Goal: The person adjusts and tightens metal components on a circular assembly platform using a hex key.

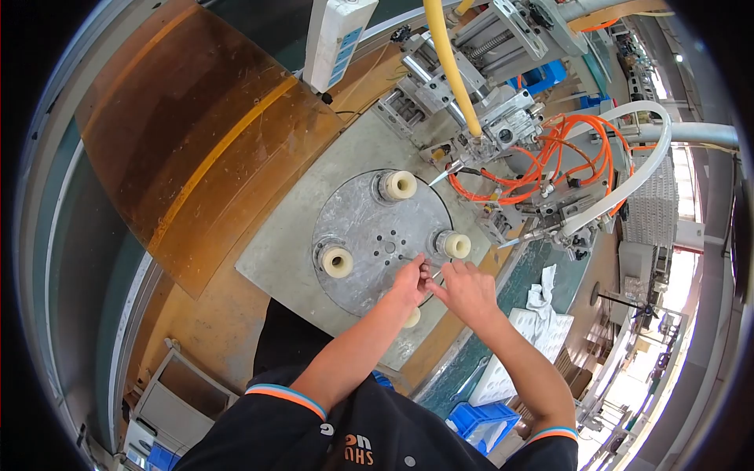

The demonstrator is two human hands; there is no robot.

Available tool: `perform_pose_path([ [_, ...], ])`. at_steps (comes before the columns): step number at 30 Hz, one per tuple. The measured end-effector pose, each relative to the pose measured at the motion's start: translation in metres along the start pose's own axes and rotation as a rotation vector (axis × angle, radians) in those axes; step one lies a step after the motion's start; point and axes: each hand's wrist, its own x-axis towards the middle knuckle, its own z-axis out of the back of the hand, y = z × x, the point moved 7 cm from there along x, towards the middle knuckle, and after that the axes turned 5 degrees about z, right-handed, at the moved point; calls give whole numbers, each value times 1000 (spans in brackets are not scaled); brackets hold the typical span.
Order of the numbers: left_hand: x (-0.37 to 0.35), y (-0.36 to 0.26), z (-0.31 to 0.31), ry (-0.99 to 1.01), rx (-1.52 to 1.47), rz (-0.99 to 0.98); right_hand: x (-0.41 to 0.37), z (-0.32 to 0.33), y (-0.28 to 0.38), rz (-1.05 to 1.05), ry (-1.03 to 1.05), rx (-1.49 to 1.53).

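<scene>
Turntable disc [369, 228]: round, grey metal, set into a grey base plate [283, 263]. A cluster of small holes is seen at its centre.

Cream spools, four, seated near the disc rim:
- first spool [400, 185] at 12 o'clock, upright, bore facing the camera
- second spool [458, 246] at 3 o'clock, upright
- third spool [337, 262] at 9 o'clock, upright
- fourth spool [412, 318] at 5 o'clock, mostly covered by the left wrist, with only a pale edge shown

Left hand [408, 284]: placed over the disc at 5 o'clock, just above the fourth spool. The fingers are drawn narrow and pinched toward the right hand.

Right hand [470, 292]: held just beside the left hand, at its 3 o'clock. The fingers are curled in close and the thumb is pointed at the left fingertips. The tips of both hands are met over the disc edge. A thin pale sliver is seen between them, too small to identify, and it cannot be told which hand holds it.

Surroundings, placed from the disc:
- amber guard panel [196, 133], translucent, at 10 o'clock
- white control box [339, 39] at 12 o'clock, well apart
- yellow hose [448, 63], run down to a metal head at 1 o'clock
- orange air lines [569, 153], looped at 2 o'clock
- white hose [640, 169], arched beside the orange air lines
- white cloth [542, 297] at 4 o'clock
- blue bin [481, 418] at 5 o'clock, beneath the right forearm
</scene>
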Motion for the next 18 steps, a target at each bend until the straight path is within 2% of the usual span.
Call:
perform_pose_path([
  [2, -2, -2, -2, -7, 12, -21, 11, 2, -4, 39, 16, -64],
  [4, -2, -3, 5, -26, 23, -35, 14, 4, 7, 224, -58, -82],
  [5, 1, -1, 5, 11, 16, -13, 15, 1, 4, 223, -57, -78],
  [7, 1, 1, 3, 49, 6, 7, 17, -17, 2, 307, 26, -104],
  [8, -1, 1, 6, -14, 47, -18, 17, -31, -4, 308, 28, -104],
  [10, -9, -1, 5, -72, 83, -42, 16, -69, -43, -184, 206, 419],
  [13, -14, -5, -5, -32, 10, -30, 12, -50, -43, -220, 96, 299],
  [16, -15, -2, 1, -46, 78, 3, 0, -18, -36, -302, -73, 153],
  [17, -13, -2, 3, -40, 83, 1, 0, -10, -36, -309, -65, 155],
  [18, -12, -2, 3, -35, 91, 0, 9, 0, -25, -82, -43, 58],
])
